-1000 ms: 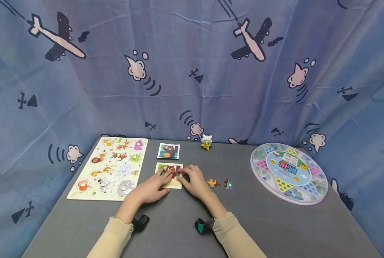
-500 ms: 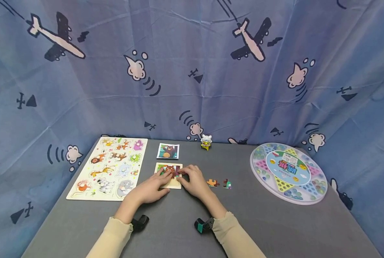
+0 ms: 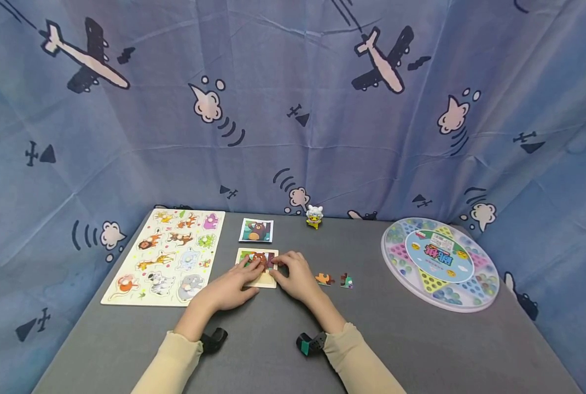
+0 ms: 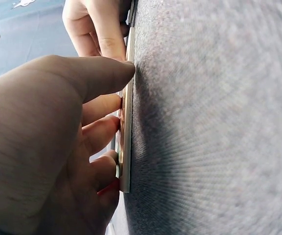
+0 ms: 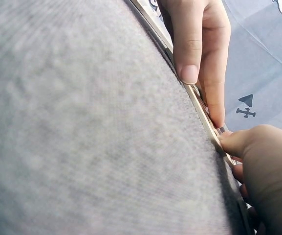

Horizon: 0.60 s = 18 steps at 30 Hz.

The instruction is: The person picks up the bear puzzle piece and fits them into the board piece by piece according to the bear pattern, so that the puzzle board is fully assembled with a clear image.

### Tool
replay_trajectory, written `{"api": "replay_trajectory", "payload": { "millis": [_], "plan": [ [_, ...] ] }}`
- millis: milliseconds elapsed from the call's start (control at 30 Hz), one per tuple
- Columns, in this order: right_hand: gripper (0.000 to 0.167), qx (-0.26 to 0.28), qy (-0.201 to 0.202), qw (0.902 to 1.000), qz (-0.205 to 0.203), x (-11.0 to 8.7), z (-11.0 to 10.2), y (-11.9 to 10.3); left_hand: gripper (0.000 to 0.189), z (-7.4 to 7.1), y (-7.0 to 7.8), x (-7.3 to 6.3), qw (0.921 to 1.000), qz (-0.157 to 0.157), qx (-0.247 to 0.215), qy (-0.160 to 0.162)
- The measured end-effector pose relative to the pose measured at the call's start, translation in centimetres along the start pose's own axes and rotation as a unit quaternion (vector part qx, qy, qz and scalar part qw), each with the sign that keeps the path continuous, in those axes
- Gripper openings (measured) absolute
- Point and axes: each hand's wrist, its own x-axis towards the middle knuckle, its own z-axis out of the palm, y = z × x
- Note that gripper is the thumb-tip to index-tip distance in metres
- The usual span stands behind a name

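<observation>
A small wooden jigsaw tray [image 3: 266, 284] with a brown bear picture [image 3: 259, 258] lies on the grey table, partly covered by both hands. My left hand [image 3: 231, 285] rests on it from the left, its fingers extended over the picture; in the left wrist view the left thumb [image 4: 109, 74] touches the tray's edge. My right hand [image 3: 296, 278] holds the tray's right side between thumb and curled fingers. The right thumb [image 5: 236, 142] bears on the edge in the right wrist view. Loose to the right lie an orange puzzle piece [image 3: 324, 279] and a green and brown puzzle piece [image 3: 347, 280].
Behind the tray lies a bear picture card [image 3: 256, 231]. A large animal puzzle board [image 3: 142, 268] lies at the left. At the back stands a small white and yellow figurine [image 3: 314, 217]. A round game box [image 3: 440, 262] lies at the right, before a blue curtain [image 3: 293, 82].
</observation>
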Motion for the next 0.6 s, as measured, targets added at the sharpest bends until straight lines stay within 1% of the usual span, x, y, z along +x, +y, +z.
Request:
{"api": "replay_trajectory", "payload": {
  "millis": [333, 467, 600],
  "plan": [
    [0.022, 0.005, 0.003, 1.0, 0.004, 0.02, 0.0, -0.05, 0.062, -0.12, 0.11, 0.06, 1.0, 0.001, 0.004, -0.002],
    [0.019, 0.012, 0.006, 0.9999, 0.0, -0.04, -0.07, -0.14, 0.061, -0.16, 0.29, 0.02, 1.0, -0.003, 0.002, -0.002],
    [0.016, 0.018, 0.009, 0.9998, 0.006, -0.06, -0.02, -0.16, 0.061, -0.1, 0.2, 0.01, 1.0, -0.006, -0.003, -0.004]
  ]
}}
